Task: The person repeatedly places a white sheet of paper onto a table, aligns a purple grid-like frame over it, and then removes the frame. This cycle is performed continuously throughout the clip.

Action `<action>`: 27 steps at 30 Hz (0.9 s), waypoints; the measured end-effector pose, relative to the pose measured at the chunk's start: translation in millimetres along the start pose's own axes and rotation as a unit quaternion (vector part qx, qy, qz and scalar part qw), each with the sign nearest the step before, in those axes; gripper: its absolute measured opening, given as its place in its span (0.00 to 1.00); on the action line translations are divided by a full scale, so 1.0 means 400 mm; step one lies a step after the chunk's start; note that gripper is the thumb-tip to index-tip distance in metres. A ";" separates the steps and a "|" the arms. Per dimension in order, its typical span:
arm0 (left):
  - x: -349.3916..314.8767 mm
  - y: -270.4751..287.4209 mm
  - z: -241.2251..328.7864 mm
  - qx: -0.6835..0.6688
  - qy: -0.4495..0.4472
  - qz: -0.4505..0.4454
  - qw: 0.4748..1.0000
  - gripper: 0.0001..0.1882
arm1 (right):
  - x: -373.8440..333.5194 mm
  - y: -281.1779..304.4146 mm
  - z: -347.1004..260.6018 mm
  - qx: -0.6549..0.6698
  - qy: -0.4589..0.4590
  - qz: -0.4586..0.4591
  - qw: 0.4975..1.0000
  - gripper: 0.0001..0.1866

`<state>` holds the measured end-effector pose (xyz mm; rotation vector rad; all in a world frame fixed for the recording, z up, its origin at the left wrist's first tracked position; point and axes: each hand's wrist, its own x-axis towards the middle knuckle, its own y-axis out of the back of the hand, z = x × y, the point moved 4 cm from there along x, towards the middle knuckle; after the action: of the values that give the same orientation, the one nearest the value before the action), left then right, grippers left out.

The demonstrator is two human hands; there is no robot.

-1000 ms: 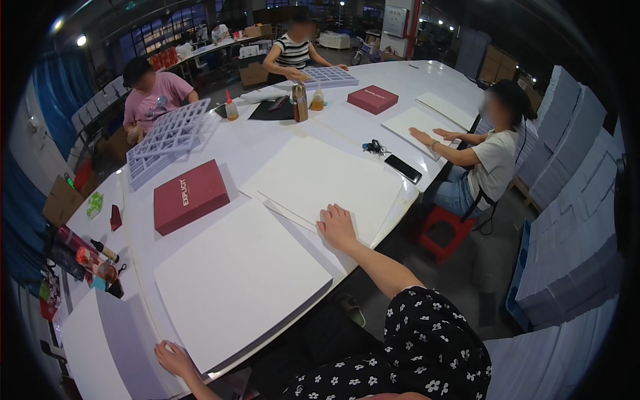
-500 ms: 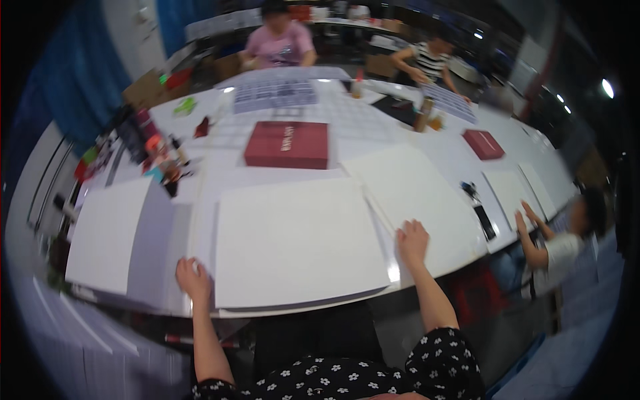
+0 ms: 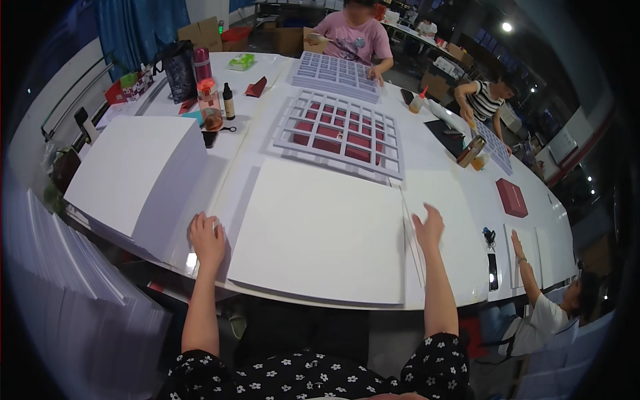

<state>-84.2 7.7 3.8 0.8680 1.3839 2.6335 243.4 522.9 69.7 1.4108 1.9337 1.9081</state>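
Note:
My left hand (image 3: 207, 239) rests at the left edge of a large white board or sheet stack (image 3: 320, 233), between it and a taller white stack (image 3: 137, 177). Its fingers are loosely bent and a little apart, with nothing held. At the opposite edge, my right hand (image 3: 429, 228) is open, thumb and fingers spread, over or beside further white sheets (image 3: 447, 200); contact cannot be made out. Beyond the middle stack, a grey lattice frame (image 3: 327, 151) with several square openings lies over a red box (image 3: 363, 139).
A co-worker in pink (image 3: 357, 37) handles stacked grey lattices (image 3: 333, 73) across the table. Another in stripes (image 3: 483, 100) and one in white (image 3: 540, 320) sit rightward. Bottles (image 3: 210, 107), a dark bag (image 3: 179, 73), a tumbler (image 3: 471, 152) and a small red box (image 3: 511, 197) stand about.
A grey lattice now covers the red box, which was bare before. My right hand has lifted and spread its fingers. The view has turned, shifting the whole scene.

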 end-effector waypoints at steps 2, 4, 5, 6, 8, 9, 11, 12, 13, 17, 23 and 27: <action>-0.002 0.005 0.000 -0.003 0.012 -0.006 1.000 0.15 | 0.114 -0.033 -0.138 0.062 0.085 -0.019 0.994 0.30; 0.004 0.010 -0.003 -0.006 0.020 -0.005 1.000 0.14 | 0.224 -0.072 -0.286 0.104 0.144 -0.101 0.979 0.34; 0.005 0.009 -0.006 -0.008 0.022 -0.005 1.000 0.14 | 0.266 -0.099 -0.346 0.125 0.178 -0.149 0.965 0.36; 0.003 0.007 -0.005 -0.012 0.024 -0.007 1.000 0.14 | 0.299 -0.134 -0.392 0.102 0.189 -0.179 0.960 0.38; 0.009 0.005 0.002 -0.014 0.028 -0.021 0.999 0.14 | 0.353 -0.216 -0.465 0.059 0.212 -0.235 0.947 0.43; 0.014 0.003 0.008 -0.015 0.029 -0.027 0.999 0.14 | 0.370 -0.248 -0.483 0.030 0.214 -0.246 0.945 0.46; 0.018 0.006 0.011 -0.020 0.029 -0.030 0.999 0.14 | 0.399 -0.315 -0.522 -0.023 0.217 -0.266 0.939 0.53; 0.020 0.004 0.016 -0.024 0.028 -0.032 0.999 0.14 | 0.419 -0.335 -0.520 -0.049 0.186 -0.279 0.941 0.55; 0.018 0.009 0.009 -0.025 0.032 -0.029 0.999 0.14 | 0.430 -0.355 -0.538 -0.070 0.159 -0.295 0.939 0.58; 0.013 0.027 0.006 -0.026 0.040 -0.039 0.998 0.13 | 0.441 -0.355 -0.565 -0.089 0.117 -0.323 0.935 0.62; 0.019 0.021 0.013 -0.027 0.048 -0.055 0.997 0.14 | 0.422 -0.263 -0.578 -0.061 0.195 -0.194 0.959 0.61; 0.020 0.013 0.015 -0.028 0.040 -0.049 0.998 0.14 | 0.404 -0.142 -0.589 -0.073 0.227 -0.174 0.955 0.58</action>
<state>-87.1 11.2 14.2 0.6771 1.3263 2.6450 -26.4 459.8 159.5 0.5710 1.9863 2.2683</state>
